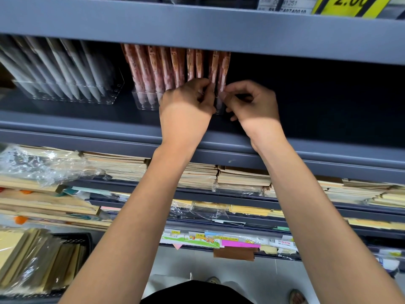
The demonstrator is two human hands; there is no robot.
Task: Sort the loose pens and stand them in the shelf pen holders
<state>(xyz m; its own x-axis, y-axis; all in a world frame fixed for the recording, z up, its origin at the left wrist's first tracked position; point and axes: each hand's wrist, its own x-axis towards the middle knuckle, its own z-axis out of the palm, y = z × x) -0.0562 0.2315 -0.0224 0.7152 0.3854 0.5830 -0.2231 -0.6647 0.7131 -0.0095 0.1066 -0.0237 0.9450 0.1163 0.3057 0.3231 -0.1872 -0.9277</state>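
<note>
While both arms reach up into the grey shelf, the two hands meet at the right end of a row of pink patterned pens. These pens stand upright, packed side by side, with their lower ends in a clear pen holder on the shelf board and their tops hidden behind the edge of the shelf above. The left hand has its fingers curled round one or two pens near the end of the row. The right hand pinches the outermost pen between thumb and forefinger, its other fingers folded into the palm. The hands are almost touching (only a pen or so stands between them).

Further left on the same board, white pens lean in a second clear holder, well apart from the hands. A yellow price tag hangs at the upper right. On the lower shelves lie stacks of paper goods, some wrapped in clear plastic.
</note>
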